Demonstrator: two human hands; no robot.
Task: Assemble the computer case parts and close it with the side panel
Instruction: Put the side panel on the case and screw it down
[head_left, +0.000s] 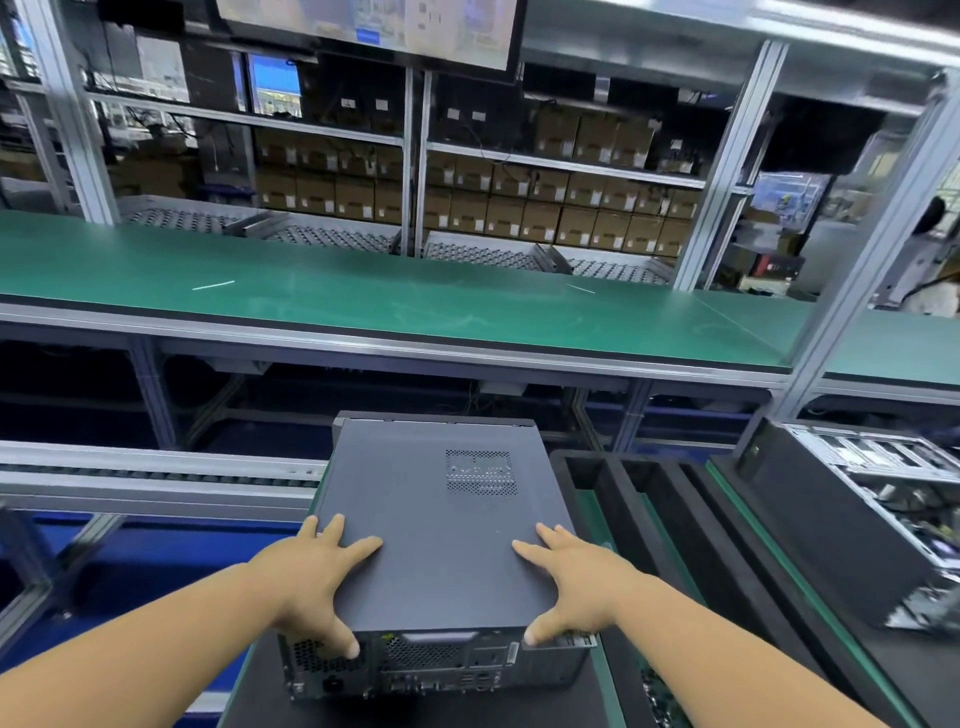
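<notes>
Grey steel side panel (436, 525) lies flat on top of the computer case (441, 660), which sits on its side on a dark mat at the near edge of the bench (605, 670), rear ports facing the person. Vent grille is toward the far right of the panel.

Both hands are on the panel's near end. Left hand (311, 577): fingers spread flat on the panel top, thumb hooked down over the rear edge onto the back plate. Right hand (569, 582): same, mirrored, w/ thumb at the rear right corner. So neither is clenched; they're pressing and bracing the panel, not carrying it.

Step in hand, as I read it: closing, i.e. seating/sliding the panel home. Panel looks about flush w/ the case outline, so the task seems near its end, though I can't tell if the far-edge tabs are locked.

Next move prob. calls for an even two-handed push along the case until the rear lip meets the back plate, then a check for gaps; fixing screws if any (none visible).

Off right: black foam trays (649, 519) and a second, open chassis (883, 499). Beyond, a green-topped bench (415, 306).
</notes>
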